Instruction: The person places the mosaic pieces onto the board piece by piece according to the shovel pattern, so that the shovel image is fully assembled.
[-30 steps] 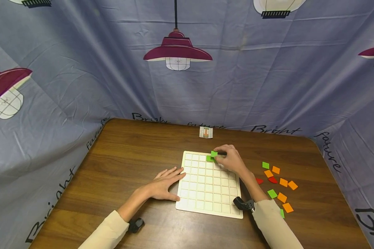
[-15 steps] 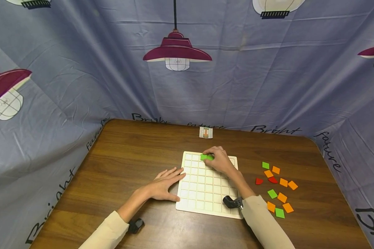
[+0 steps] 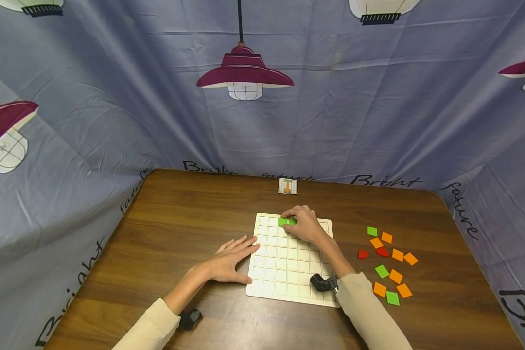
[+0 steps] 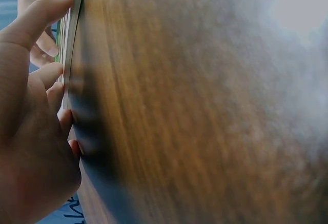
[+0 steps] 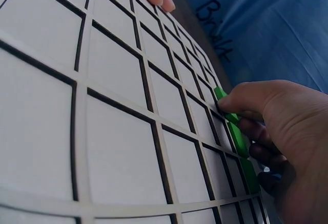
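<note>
1. While the left hand (image 3: pixel 231 261) lies with its fingers straight and spread, touching the left rim of the grid board (image 3: pixel 290 272), the right hand (image 3: pixel 305 223) works at the board's far row.
2. Right thumb and fingers pinch a green tile (image 5: pixel 221 95) at this row; whether it sits fully in its recess cannot be told.
3. Two seated green tiles (image 5: pixel 238 139) occupy recesses next to it, rightward along the row.
4. Right of the board, loose on the table (image 3: pixel 201 204): green tiles (image 3: pixel 382 271), orange tiles (image 3: pixel 395 276) and red pieces (image 3: pixel 363 253).
5. Beyond the board's far rim: a small printed card (image 3: pixel 288 186).
</note>
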A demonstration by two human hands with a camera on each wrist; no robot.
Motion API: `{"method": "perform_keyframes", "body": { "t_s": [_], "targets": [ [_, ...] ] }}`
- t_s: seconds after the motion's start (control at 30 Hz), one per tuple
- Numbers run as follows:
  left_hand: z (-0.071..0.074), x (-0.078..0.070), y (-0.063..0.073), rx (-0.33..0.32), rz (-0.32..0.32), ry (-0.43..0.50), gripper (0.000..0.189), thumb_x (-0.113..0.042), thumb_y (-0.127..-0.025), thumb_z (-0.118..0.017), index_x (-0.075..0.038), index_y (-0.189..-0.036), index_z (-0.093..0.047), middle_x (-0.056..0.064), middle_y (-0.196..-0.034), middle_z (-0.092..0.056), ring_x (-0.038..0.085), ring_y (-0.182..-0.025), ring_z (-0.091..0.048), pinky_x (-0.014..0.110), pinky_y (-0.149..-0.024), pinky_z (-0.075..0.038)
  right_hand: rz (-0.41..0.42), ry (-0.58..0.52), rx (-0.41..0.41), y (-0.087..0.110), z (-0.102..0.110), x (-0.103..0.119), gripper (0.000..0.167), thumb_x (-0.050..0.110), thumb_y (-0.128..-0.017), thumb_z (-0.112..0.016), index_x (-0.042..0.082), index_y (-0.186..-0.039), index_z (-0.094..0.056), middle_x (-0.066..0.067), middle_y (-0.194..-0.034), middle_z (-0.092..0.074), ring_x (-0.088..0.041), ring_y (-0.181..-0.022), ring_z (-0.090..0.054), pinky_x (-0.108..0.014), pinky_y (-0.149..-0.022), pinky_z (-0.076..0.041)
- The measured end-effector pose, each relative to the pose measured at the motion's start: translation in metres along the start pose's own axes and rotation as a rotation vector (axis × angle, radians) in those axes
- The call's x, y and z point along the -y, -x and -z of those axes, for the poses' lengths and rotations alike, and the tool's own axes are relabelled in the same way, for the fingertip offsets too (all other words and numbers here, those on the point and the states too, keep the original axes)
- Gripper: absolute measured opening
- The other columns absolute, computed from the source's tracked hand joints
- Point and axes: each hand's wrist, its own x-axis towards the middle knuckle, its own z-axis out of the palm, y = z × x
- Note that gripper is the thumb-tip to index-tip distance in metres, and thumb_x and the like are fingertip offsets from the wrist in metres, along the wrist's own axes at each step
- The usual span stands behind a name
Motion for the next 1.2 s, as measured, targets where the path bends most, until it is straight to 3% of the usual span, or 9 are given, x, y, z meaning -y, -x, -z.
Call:
{"method": "perform_keyframes", "body": {
  "t_s": [0.63, 0.87, 1.2],
  "targets": [
    [-0.001, 0.003, -0.002, 0.007, 0.001, -0.004, 0.091, -0.052, -0.087, -0.070, -0.018, -0.160, -0.027, -0.001, -0.166, -0.014, 0.026, -0.152, -0.005, 0.055, -0.117, -0.006, -0.011, 0.007, -0.001, 0.002, 0.000, 0.000, 0.027, 0.021, -0.084, -0.080, 0.012, -0.108, -0.077, -0.005, -0.108, -0.067, -0.028, -0.102, -0.052, -0.048, -0.089, -0.035],
    [-0.003, 0.003, -0.001, 0.001, 0.000, 0.014, 0.090, -0.052, -0.087, -0.070, -0.018, -0.160, -0.028, 0.000, -0.166, -0.014, 0.027, -0.152, -0.005, 0.056, -0.117, -0.006, -0.013, -0.021, -0.008, 0.007, 0.002, 0.001, 0.034, 0.021, -0.086, -0.079, 0.011, -0.118, -0.073, -0.005, -0.112, -0.066, -0.026, -0.101, -0.052, -0.046, -0.090, -0.035],
    [-0.002, 0.001, 0.001, -0.001, -0.005, 0.017, 0.090, -0.050, -0.088, -0.070, -0.018, -0.160, -0.027, 0.001, -0.166, -0.014, 0.028, -0.152, -0.005, 0.057, -0.117, -0.006, -0.005, -0.194, -0.041, 0.031, 0.037, 0.002, 0.031, 0.013, -0.094, -0.071, 0.003, -0.123, -0.069, -0.009, -0.125, -0.064, -0.032, -0.117, -0.058, -0.051, -0.095, -0.048]
  ]
}}
